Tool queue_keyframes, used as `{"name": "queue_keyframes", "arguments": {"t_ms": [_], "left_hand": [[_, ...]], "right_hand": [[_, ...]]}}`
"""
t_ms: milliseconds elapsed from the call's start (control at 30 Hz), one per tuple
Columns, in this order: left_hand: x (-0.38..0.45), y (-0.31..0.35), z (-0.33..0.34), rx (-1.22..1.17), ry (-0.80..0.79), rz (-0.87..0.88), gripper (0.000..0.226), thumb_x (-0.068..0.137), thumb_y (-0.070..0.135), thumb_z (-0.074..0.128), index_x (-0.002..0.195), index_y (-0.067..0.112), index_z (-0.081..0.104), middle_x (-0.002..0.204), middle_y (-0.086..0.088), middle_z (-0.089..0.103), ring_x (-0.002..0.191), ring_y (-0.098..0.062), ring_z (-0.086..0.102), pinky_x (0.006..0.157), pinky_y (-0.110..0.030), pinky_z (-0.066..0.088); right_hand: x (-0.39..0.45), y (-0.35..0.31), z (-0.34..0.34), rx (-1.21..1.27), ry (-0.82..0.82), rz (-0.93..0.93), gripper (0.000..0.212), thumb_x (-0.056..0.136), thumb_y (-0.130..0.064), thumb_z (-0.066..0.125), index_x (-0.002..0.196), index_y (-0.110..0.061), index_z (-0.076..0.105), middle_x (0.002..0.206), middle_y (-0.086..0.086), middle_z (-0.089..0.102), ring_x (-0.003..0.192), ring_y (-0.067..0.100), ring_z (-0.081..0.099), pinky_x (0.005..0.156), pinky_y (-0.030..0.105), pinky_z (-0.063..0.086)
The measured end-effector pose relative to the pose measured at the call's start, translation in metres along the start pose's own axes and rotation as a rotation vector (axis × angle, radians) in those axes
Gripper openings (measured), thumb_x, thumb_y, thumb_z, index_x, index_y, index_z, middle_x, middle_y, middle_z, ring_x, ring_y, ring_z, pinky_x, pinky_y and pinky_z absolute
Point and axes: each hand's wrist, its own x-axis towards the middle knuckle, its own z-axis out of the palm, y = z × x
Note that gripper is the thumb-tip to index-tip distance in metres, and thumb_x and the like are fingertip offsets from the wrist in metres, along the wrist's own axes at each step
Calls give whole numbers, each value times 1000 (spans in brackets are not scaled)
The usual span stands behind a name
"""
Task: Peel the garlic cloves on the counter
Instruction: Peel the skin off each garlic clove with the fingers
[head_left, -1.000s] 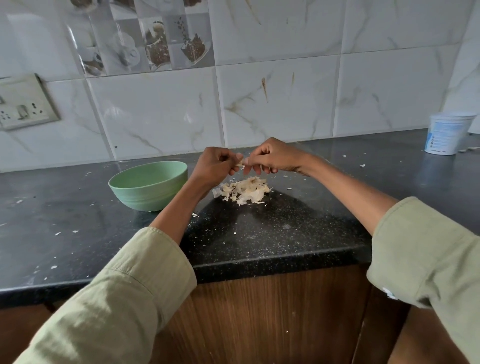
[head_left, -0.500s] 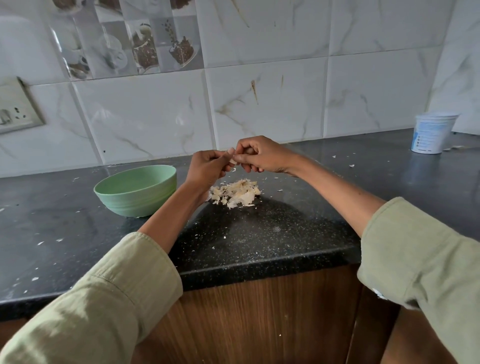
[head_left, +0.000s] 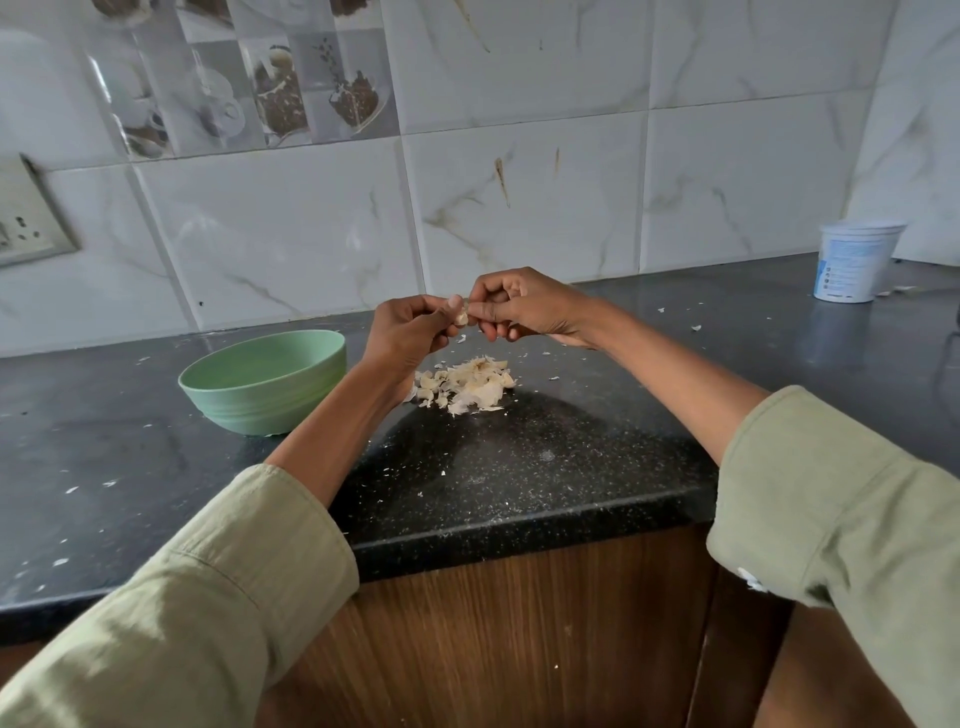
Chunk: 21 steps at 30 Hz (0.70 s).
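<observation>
A small pale garlic clove (head_left: 461, 316) is held in the air between both hands, above the black counter (head_left: 519, 467). My left hand (head_left: 410, 332) pinches it from the left with thumb and fingers. From the right, my right hand (head_left: 524, 306) pinches the clove or its skin with curled fingers. Below the hands lies a heap of garlic cloves and papery skins (head_left: 467, 387) on the counter. A light green bowl (head_left: 265, 382) stands to the left of the heap; its inside is not visible.
A white plastic tub (head_left: 857, 260) stands at the far right against the tiled wall. Small skin flakes are scattered over the counter. A wall socket (head_left: 26, 218) sits at the left edge. The counter's front edge runs above wooden cabinet fronts.
Both hands stay together on the clove and have lifted slightly above the heap. The camera view has shifted a little; the bowl and heap have not moved.
</observation>
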Motion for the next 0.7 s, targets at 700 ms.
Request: {"name": "queue_keyframes", "arguments": {"t_ms": [700], "left_hand": [[4,-1,0,-38,54,-55,18,106,16,62,104,3,74,78,-4,62,66,-9,54,68,-23,51]], "right_hand": [[1,1,-1,-18,87,102,24,101,-20,63,105,2,73,78,9,68,62,12,55,59,24,44]]}}
